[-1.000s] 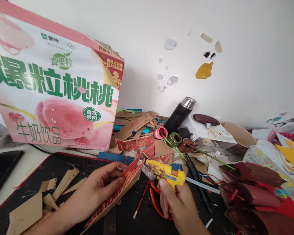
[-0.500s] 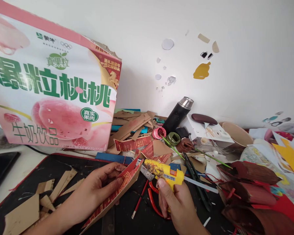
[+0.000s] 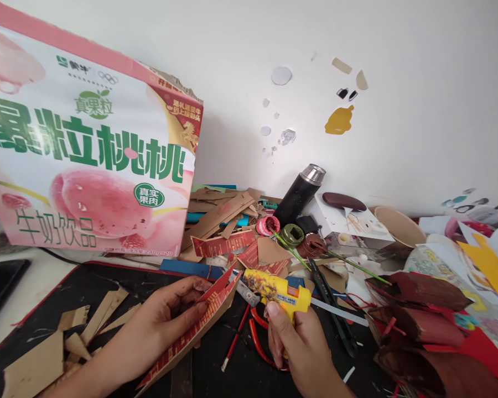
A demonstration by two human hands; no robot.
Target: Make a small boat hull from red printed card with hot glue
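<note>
Pinched between the thumb and fingers of my left hand (image 3: 166,315) is a long red-printed cardboard strip (image 3: 191,333), tilted up over the black mat (image 3: 128,276). My right hand (image 3: 299,342) is wrapped round the handle of a yellow hot glue gun (image 3: 278,290), with a whitish glue stick (image 3: 340,312) sticking out of its back. The gun's nozzle points left at the strip's upper end; whether it touches the card is hidden. Below the gun lie red-handled scissors (image 3: 258,342), partly covered by my right hand, and a thin red stick (image 3: 235,338).
A large pink drink carton (image 3: 124,182) stands at the back left. Cardboard scraps (image 3: 102,315) lie on the mat's left side. Behind the gun are open paint jars (image 3: 291,235), a black flask (image 3: 299,193) and a dark green utility knife (image 3: 332,304). Brown-painted pieces (image 3: 423,326) lie to the right.
The whole view has shifted very slightly, with the scene a little further left. Both hands keep their holds on the cardboard strip and the glue gun.
</note>
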